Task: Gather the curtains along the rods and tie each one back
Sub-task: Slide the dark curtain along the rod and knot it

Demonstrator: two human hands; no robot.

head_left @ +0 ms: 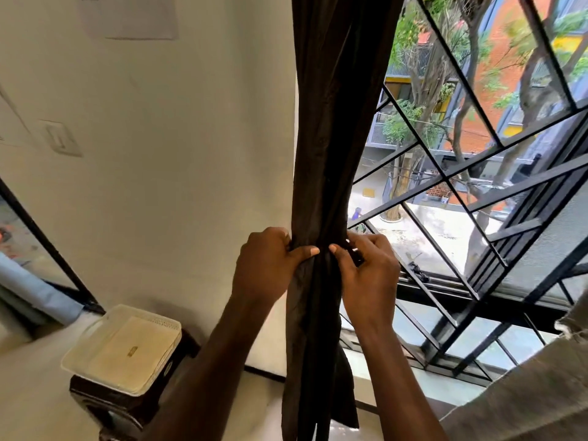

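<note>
A dark brown curtain (331, 128) hangs gathered into a narrow bundle between the white wall and the window. My left hand (267, 265) grips the bundle from the left at its waist, thumb pressed across the front. My right hand (369, 268) pinches the bundle from the right at the same height, and a dark strip, maybe a tie, shows by its fingers (358, 257). Both thumbs nearly meet at the middle of the bundle. Below the hands the fabric falls loose. The rod is out of view.
A window with a black metal grille (477, 173) fills the right side, with a street outside. A cream plastic tray (124, 348) lies on a dark wooden stool (105, 405) at lower left. A light switch (60, 138) sits on the wall. Grey fabric (525, 393) shows at lower right.
</note>
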